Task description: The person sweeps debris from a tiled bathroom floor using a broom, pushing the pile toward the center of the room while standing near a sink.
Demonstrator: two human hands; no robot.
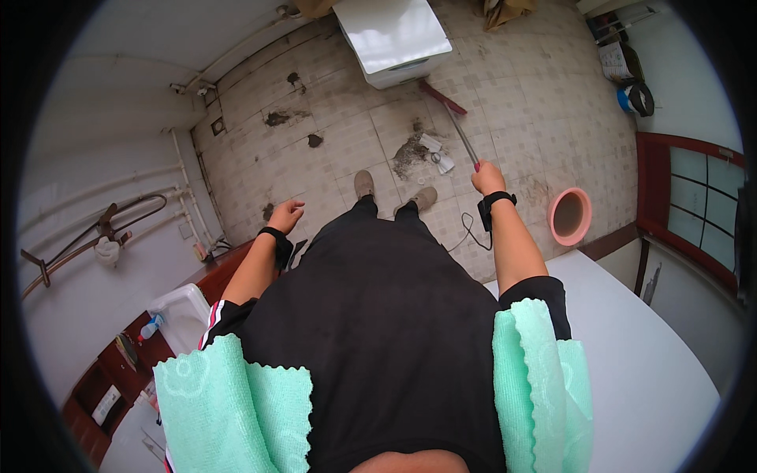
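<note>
My right hand (489, 177) grips the end of a broom's metal handle (463, 136). The broom's dark red head (442, 97) rests on the tiled floor by the front corner of a white appliance (402, 44). Left of the handle lies a heap of dark dirt (409, 155) with crumpled white scraps (443, 164) at its right side. My left hand (286, 216) hangs over the floor at the left, fingers loosely curled, with nothing seen in it. Green cloths (204, 402) lie over both my shoulders.
A pink basin (569, 216) of murky liquid stands right of my right hand. Dark dirt patches (277, 118) mark the floor at the upper left. Close on my right is a white surface (615, 331); a white sink (180, 313) is at the left. A cable (467, 227) hangs by my right wrist.
</note>
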